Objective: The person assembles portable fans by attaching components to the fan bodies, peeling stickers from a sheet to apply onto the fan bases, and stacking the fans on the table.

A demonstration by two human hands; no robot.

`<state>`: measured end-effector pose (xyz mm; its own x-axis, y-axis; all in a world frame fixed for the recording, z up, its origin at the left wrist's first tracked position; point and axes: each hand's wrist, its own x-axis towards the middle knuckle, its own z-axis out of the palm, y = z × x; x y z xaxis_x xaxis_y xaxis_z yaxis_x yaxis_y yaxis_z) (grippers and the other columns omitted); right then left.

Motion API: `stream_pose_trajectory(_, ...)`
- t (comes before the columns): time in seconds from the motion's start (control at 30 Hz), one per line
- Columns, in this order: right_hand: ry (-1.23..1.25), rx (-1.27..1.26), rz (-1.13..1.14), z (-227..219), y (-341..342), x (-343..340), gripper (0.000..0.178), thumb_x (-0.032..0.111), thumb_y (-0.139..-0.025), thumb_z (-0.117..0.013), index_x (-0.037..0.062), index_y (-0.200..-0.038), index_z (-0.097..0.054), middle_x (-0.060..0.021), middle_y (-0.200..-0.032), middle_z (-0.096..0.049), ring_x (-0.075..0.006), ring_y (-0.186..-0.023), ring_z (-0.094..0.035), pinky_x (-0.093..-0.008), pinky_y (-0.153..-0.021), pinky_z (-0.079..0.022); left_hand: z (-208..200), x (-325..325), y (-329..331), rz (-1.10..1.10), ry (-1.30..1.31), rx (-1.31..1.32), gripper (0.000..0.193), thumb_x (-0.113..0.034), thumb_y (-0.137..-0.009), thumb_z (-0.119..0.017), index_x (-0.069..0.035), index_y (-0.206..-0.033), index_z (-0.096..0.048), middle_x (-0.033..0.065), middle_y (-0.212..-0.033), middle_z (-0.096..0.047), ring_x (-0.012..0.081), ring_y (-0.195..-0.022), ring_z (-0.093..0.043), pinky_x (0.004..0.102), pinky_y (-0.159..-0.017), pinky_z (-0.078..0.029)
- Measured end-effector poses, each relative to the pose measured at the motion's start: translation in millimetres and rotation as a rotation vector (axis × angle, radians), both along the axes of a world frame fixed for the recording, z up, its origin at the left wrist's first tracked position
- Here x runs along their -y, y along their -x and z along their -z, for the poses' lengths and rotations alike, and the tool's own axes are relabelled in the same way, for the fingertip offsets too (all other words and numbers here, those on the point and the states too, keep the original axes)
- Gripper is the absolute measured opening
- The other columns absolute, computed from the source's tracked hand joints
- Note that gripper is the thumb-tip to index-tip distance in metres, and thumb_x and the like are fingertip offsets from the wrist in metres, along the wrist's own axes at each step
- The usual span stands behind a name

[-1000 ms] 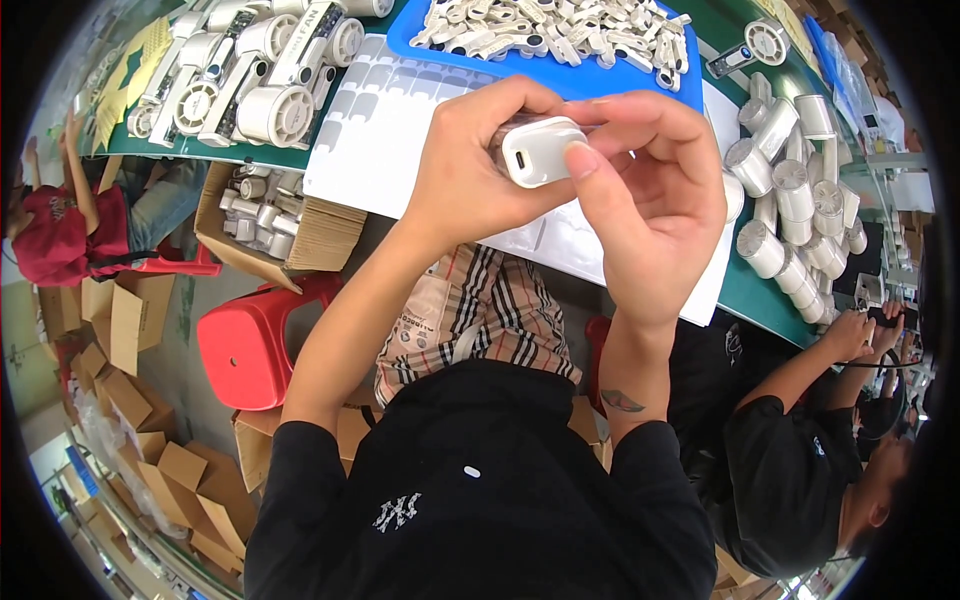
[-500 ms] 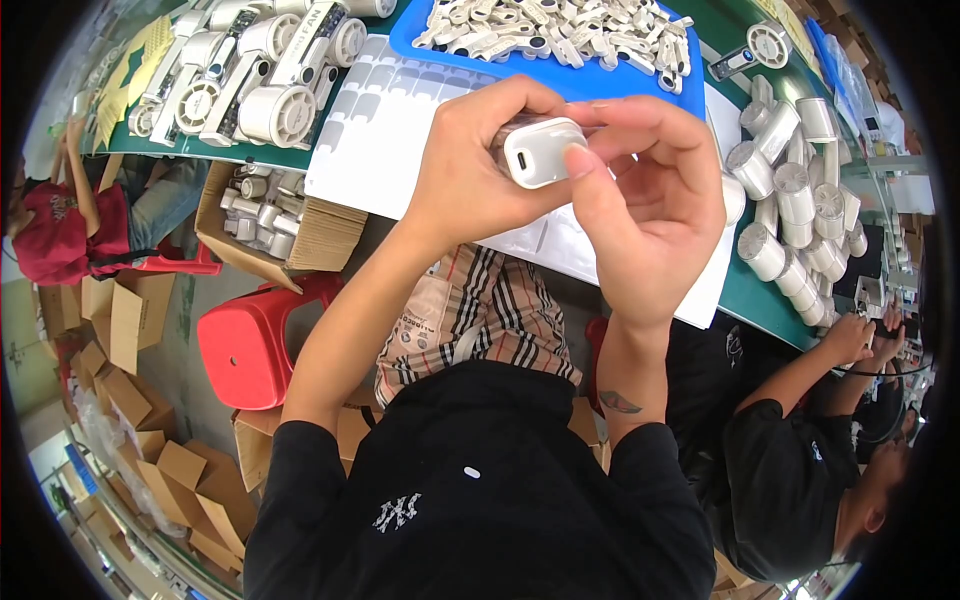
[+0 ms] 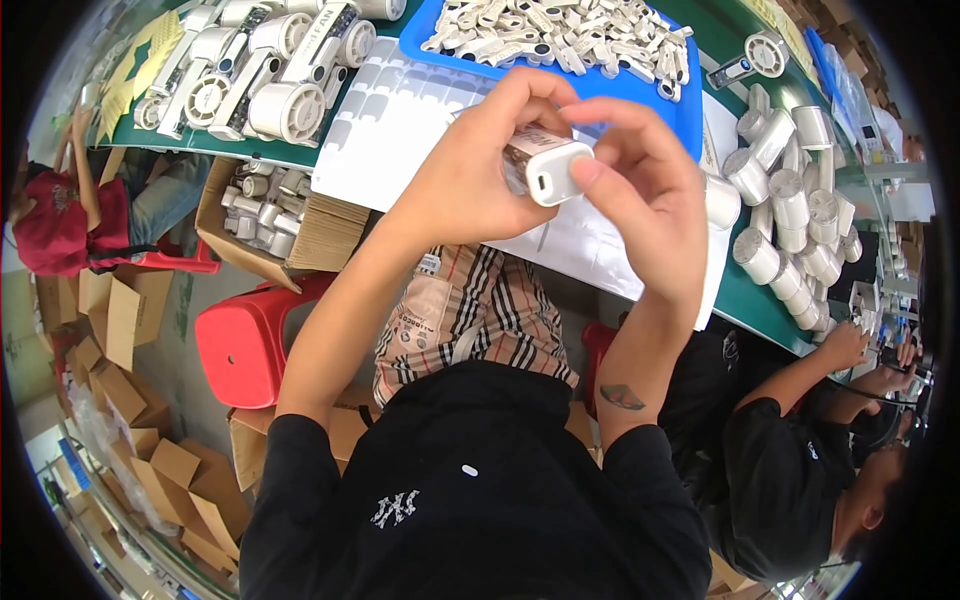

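My left hand (image 3: 470,170) is closed around a white handheld fan (image 3: 557,172), a dark clear-looking patch showing on its side. The fan's flat end, with a small dark slot, faces up at me; most of its body is hidden in my palm. My right hand (image 3: 655,190) is cupped beside it with the fingers apart. The right thumb tip overlaps the edge of that flat end, and the bent forefinger comes close to my left fingers. Below the hands lies a white sheet with grey rounded shapes (image 3: 385,110) on the table.
Finished-looking white fans (image 3: 285,110) lie at the back left. A blue tray (image 3: 685,125) holds many small white parts. More white fan bodies (image 3: 790,190) are heaped on the right. A cardboard box (image 3: 325,225) and a red stool (image 3: 240,350) stand left; a co-worker (image 3: 790,480) sits right.
The fan has tilted and moved slightly right and down, baring more of its side. My right hand has turned, its fingers drawing back a little from the fan.
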<state>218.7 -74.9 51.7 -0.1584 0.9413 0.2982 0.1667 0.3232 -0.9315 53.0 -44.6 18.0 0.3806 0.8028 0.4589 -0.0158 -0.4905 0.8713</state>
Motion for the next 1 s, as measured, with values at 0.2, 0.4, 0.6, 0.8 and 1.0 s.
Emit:
stream_pose_trajectory(0.2,0.305,-0.432,-0.31,14.5,0.9,-8.0,0.021,0.014,-0.094,-0.056,0.002,-0.109,-0.064,-0.0028,-0.08,-0.063,-0.0045,-0.059,-0.051,-0.0188,-0.051,-0.042,-11.0,-6.8,12.9,0.199,0.14,-0.088,0.076,0.014,-0.065,-0.061,-0.008,-0.133,-0.036,0.0087,-0.105,-0.059,0.018,-0.099,-0.06,0.0281,-0.084,-0.047)
stream_pose_trajectory(0.4,0.121,-0.192,-0.161,18.2,3.5,-5.3,0.031,0.025,-0.099,-0.048,0.0008,-0.108,-0.065,-0.0059,-0.09,-0.065,-0.0054,-0.054,-0.049,-0.0186,-0.049,-0.04,-15.0,-11.8,23.4,0.178,0.06,-0.178,0.073,0.001,-0.063,-0.076,-0.007,-0.128,-0.044,0.009,-0.113,-0.058,0.0207,-0.108,-0.058,0.0335,-0.092,-0.045)
stream_pose_trajectory(0.6,0.407,-0.852,-0.177,29.8,-11.0,-13.0,0.055,0.048,-0.102,-0.027,0.0038,-0.109,-0.059,0.0045,-0.047,-0.029,-0.0111,-0.046,-0.042,-0.0261,-0.047,-0.033,-30.2,-10.6,50.3,0.064,-0.07,-0.407,0.055,-0.016,-0.06,-0.083,-0.003,-0.109,-0.06,0.012,-0.107,-0.062,0.0249,-0.105,-0.059,0.0353,-0.092,-0.046)
stream_pose_trajectory(0.8,0.544,-1.178,-0.323,29.1,10.3,-11.3,0.052,0.046,-0.103,-0.022,0.0088,-0.128,-0.049,0.0015,-0.055,-0.044,-0.0122,-0.048,-0.043,-0.0269,-0.05,-0.035,-53.5,-2.4,77.5,-0.046,-0.161,-0.329,0.047,-0.012,-0.06,-0.079,-0.002,-0.104,-0.063,0.0107,-0.098,-0.067,0.0243,-0.087,-0.065,0.0316,-0.08,-0.05)
stream_pose_trajectory(1.0,0.369,-0.828,-0.21,41.4,15.7,-7.0,0.05,0.036,-0.103,-0.029,-0.0018,-0.134,-0.04,-0.0065,-0.066,-0.053,-0.0169,-0.059,-0.052,-0.0298,-0.059,-0.046,-88.5,-4.2,137.0,-0.284,-0.265,-0.301,0.037,-0.012,-0.062,-0.078,-0.003,-0.096,-0.067,0.008,-0.092,-0.067,0.0183,-0.085,-0.064,0.0278,-0.078,-0.049)
